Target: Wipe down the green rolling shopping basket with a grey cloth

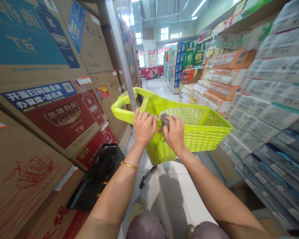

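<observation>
The left hand is gripping the near edge of the yellow-green shopping cart, its fingers curling over the rim just beside the handle, while the right hand is closing around a crumpled gray cloth and pressing it against the same rim. The cloth is peeking out between the two hands, which are working near each other without touching; how much of it the right palm is covering, I cannot tell. A gold-coloured bracelet is circling the left wrist. The cart is standing directly in front of the person, its slatted basket extending toward the right, and one dark leg with a caster is showing beneath it on the pale tiled floor. A metal pole is rising at a slant by the handle. On the left, printed cardboard boxes are forming a tall stack, and a black bag is resting against them, near the left forearm. On the right, wrapped packs are lying in high piles, blurring toward the edge, with orange packs sitting farther along. In the distance, a lit sign is reading "DAILY" above the aisle.
</observation>
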The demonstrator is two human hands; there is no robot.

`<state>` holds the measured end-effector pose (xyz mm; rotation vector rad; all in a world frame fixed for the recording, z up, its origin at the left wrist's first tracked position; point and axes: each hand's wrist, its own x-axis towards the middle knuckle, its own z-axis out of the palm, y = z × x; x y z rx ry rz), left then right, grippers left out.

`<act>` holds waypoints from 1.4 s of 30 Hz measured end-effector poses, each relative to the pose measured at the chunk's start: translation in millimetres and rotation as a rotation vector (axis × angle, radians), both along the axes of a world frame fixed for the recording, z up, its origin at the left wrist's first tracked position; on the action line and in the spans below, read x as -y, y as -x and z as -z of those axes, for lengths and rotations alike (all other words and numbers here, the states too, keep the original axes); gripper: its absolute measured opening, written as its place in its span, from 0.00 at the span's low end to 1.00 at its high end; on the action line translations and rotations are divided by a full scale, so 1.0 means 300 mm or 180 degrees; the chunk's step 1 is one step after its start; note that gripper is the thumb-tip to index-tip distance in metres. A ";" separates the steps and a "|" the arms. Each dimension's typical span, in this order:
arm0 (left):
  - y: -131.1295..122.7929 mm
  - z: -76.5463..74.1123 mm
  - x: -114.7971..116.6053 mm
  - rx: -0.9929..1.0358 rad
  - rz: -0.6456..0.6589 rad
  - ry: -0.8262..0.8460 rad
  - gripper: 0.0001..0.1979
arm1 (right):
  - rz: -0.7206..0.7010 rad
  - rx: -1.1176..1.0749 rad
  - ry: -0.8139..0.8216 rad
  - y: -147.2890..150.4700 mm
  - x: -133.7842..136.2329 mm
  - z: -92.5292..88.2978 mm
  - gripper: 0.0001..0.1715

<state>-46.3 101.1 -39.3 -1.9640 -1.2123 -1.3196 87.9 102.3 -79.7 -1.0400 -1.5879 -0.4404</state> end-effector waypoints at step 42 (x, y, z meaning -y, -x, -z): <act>0.066 -0.006 0.186 -0.0457 -0.0333 0.0172 0.13 | 0.0373 0.0584 0.0296 0.006 0.171 0.056 0.20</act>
